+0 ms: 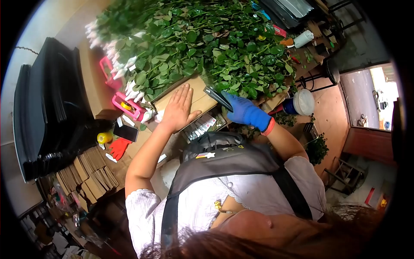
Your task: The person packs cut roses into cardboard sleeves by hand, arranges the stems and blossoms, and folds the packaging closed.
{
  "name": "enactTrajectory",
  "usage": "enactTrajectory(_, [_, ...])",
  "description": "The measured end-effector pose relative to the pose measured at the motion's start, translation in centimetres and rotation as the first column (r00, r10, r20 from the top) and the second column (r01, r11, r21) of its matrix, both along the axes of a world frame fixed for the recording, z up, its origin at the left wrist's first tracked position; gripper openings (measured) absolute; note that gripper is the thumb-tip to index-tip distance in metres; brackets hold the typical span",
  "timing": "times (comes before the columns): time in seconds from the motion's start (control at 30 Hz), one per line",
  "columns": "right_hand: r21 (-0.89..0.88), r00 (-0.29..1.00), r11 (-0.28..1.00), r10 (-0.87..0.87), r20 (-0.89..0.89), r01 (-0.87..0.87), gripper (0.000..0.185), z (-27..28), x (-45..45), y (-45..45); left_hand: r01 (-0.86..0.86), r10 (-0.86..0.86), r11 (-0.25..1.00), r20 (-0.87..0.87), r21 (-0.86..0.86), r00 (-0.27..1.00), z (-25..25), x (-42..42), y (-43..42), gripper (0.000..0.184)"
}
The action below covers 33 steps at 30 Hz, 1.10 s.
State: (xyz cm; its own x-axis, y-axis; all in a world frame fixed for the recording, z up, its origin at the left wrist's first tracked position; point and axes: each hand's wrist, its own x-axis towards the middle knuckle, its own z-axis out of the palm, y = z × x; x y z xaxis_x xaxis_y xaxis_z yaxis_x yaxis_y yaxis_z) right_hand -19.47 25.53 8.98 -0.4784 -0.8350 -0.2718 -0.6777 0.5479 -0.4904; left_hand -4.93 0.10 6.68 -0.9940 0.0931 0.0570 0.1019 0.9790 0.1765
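L hand (179, 108), bare, fingers straight, flat on cardboard (203, 94) near table's (134, 152) front edge, prob. steadying it; R hand (245, 112), blue-gloved, clenched round black stapler (220, 99) at card's R edge.

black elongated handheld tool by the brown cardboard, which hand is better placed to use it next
Probably the right: the blue-gloved right hand grips the black elongated handheld tool at the edge of the brown cardboard piece. The bare left hand lies flat on that cardboard, seemingly steadying it.
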Motion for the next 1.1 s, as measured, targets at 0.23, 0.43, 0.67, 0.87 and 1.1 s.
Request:
enactTrajectory(0.23, [0.107,0.998,0.992,-0.066,0.018,0.064,0.070,-0.4,0.3,-0.4,0.003,-0.002,1.000,-0.060,0.016,0.998,-0.2,0.1,-0.1,0.084])
enactTrajectory(0.43, [-0.078,0.993,0.990,-0.118,-0.011,0.117,0.069,2.7,0.1,0.5,-0.127,0.162,0.853,-0.026,0.506,0.986,-0.5,2.0,2.0,0.081])
enactTrajectory(0.67, [-0.411,0.862,0.898,0.328,0.386,-0.158,0.042,7.9,5.8,-6.2,-0.053,0.540,-0.476,0.339,0.878,0.770,2.8,7.6,7.6,0.061])
enactTrajectory(0.87, [-0.370,0.884,0.873,0.131,-0.449,-0.318,0.038,2.9,2.9,-11.9,-0.407,0.836,0.295,-0.027,0.865,0.549,0.4,11.9,4.1,0.079])
enactTrajectory(1.1, [-0.377,0.935,0.925,-0.086,-0.343,-0.054,0.046,-1.5,0.8,-6.7,-0.738,0.778,0.570,0.050,0.362,0.626,-10.5,15.2,2.3,0.079])
